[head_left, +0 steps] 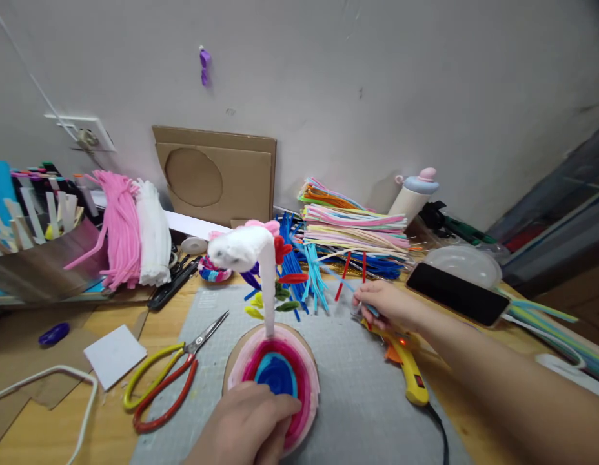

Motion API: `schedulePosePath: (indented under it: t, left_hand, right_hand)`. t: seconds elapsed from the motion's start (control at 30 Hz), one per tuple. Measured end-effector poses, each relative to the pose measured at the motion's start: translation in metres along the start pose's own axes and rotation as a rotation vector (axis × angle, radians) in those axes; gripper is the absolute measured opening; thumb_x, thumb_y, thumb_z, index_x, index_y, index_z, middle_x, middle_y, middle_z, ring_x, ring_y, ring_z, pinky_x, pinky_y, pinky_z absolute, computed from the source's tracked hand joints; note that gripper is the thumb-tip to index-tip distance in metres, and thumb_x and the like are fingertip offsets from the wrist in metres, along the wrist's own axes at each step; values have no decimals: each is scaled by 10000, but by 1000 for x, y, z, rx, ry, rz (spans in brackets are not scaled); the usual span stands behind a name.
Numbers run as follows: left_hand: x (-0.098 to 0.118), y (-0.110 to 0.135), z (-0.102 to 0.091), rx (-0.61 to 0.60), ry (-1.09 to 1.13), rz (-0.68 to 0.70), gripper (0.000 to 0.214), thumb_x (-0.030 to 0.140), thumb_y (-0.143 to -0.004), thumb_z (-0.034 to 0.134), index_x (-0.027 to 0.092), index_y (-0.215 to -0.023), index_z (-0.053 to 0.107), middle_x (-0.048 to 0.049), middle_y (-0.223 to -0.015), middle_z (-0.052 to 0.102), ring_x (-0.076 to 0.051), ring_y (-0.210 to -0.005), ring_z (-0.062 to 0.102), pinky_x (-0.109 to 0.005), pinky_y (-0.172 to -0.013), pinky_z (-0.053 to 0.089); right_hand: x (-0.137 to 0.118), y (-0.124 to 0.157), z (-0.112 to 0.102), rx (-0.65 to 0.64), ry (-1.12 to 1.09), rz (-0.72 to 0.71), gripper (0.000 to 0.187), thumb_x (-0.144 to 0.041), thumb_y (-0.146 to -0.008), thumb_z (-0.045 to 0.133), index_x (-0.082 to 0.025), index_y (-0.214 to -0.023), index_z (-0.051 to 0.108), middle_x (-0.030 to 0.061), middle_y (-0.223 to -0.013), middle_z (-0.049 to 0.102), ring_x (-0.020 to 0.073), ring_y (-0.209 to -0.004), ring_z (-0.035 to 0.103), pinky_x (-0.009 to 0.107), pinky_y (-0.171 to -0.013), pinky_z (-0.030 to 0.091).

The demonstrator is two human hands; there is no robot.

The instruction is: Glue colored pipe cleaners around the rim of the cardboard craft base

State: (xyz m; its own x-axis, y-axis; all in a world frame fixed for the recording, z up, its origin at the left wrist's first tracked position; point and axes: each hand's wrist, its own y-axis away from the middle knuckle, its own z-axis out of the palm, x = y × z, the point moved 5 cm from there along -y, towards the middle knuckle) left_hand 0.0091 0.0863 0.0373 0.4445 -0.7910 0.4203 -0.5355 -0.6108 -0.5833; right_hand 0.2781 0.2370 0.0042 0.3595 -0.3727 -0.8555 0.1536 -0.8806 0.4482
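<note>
Two bare hands show in the head view. Low in the middle, the left hand (251, 423) has its grip curled over the near edge of the round coiled disc of pink, red and blue fuzzy wire (280, 371), pressing it onto the grey cutting mat (357, 387). A tall white fuzzy stalk (269, 297) stands up from the disc's far side. Right of the middle, the right hand (384, 305) has its grip pinched on a thin light-blue fuzzy wire (343, 281). Just under that hand lies the yellow and orange glue gun (410, 371), with a small red light on. I think its hot tip could burn the fingers, since they are so near. The stalk looks top-heavy and could tip over if the disc is let go. Faint marks on the mat's upper left corner are too small to read. No other words show.
</note>
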Motion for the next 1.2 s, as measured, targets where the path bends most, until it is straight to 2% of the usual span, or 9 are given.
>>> schedulePosePath:
  t: [0.17,0.33,0.43,0.53,0.67,0.77,0.9,1.03,1.2]
  left_hand:
    - [2,0,0,-6,-6,5,232,99,-875,407,198,-1026,553,-10,-640,607,-142,-541,536,-237,-510,400]
    - [1,1,1,-6,-5,2,232,112,-890,402,205,-1034,559,-10,-644,607,-141,-551,552,-233,-530,424]
    - [1,2,1,-17,-7,7,223,119,-893,404,202,-1037,552,-12,-642,612,-140,-546,551,-234,-524,419]
    - [1,2,2,-31,-6,14,222,123,-895,401,197,-1044,547,-16,-642,614,-141,-539,545,-236,-510,406]
    - [4,0,1,-31,-11,27,214,125,-897,399,191,-1026,557,-19,-638,607,-145,-543,545,-240,-505,412]
    - [8,-2,-2,-23,-10,51,224,133,-898,395,194,-1033,563,-17,-625,597,-145,-541,547,-235,-501,427]
    - [9,-1,-15,64,-32,-80,328,107,-867,453,198,-1176,518,-67,-898,650,-162,-803,640,-249,-680,524]
    - [9,6,-37,335,-229,-180,541,173,-834,600,202,-1339,409,-140,-1263,486,-249,-1202,499,-388,-969,461]
    - [24,1,-21,86,-429,102,454,377,-844,659,284,-1278,562,-69,-1339,538,-266,-1334,384,-416,-1149,186]
  right_hand:
    - [5,2,11,-30,88,61,215,-288,-826,542,-176,-644,556,-16,-361,552,81,-226,392,163,-264,244]
    - [-30,20,-9,68,75,-33,227,-339,-825,549,-182,-662,553,-48,-364,495,52,-238,315,158,-277,176]
    - [-60,44,-29,101,-78,-163,263,-432,-854,500,-195,-756,559,-52,-457,497,35,-286,275,156,-314,173]
    - [-77,69,-35,36,-442,-242,221,-398,-856,523,-212,-737,522,-73,-457,373,40,-311,207,161,-325,160]
    - [-65,99,-2,-82,-693,-266,264,-411,-869,533,-244,-697,422,-90,-499,221,65,-347,162,171,-342,211]
    - [-35,116,45,-178,-697,-179,415,-545,-762,621,-226,-656,379,-63,-569,342,57,-397,274,184,-385,265]
    - [16,136,99,-311,-480,65,433,-629,-777,552,-208,-708,478,-72,-477,397,47,-334,241,191,-353,169]
    - [37,151,107,-234,86,-20,399,-537,-835,479,-200,-620,463,-33,-519,434,98,-473,406,202,-452,285]
    - [26,172,97,-176,712,-219,255,-299,-839,445,-194,-607,448,20,-658,589,151,-630,515,241,-565,322]
